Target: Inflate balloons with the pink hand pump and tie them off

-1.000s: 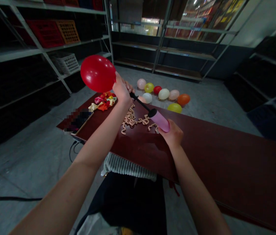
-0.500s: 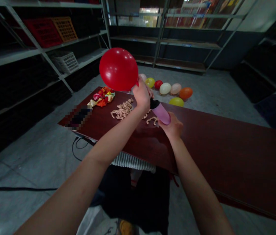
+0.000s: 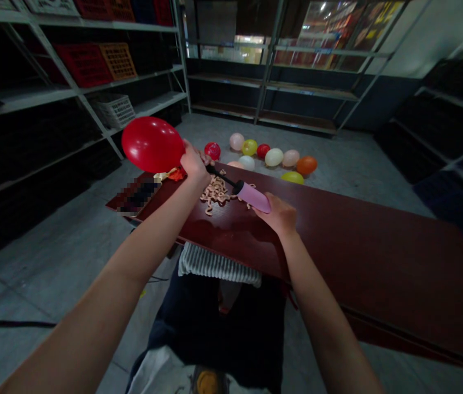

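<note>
My left hand (image 3: 197,165) is closed around the neck of an inflated red balloon (image 3: 153,144), at the black front end of a hand pump. The balloon's mouth is hidden by my fingers. My right hand (image 3: 279,214) grips the far end of the pump's pink barrel (image 3: 253,197). Between the barrel and my left hand a thin black rod (image 3: 223,175) shows. The pump is held slanted above the table, over a pile of curled, uninflated beige balloons (image 3: 215,191).
A dark red table (image 3: 362,246) stretches to the right. Flat balloons (image 3: 177,174) and a blurred-out dark object (image 3: 139,197) lie on its left end. Several inflated balloons (image 3: 274,157) rest on the floor behind. Metal shelves (image 3: 305,87) with crates (image 3: 117,61) line the room.
My left hand and the red balloon have moved left and down. The pump has lengthened, its black rod now showing. My right hand has shifted slightly left. The camera view has tilted up.
</note>
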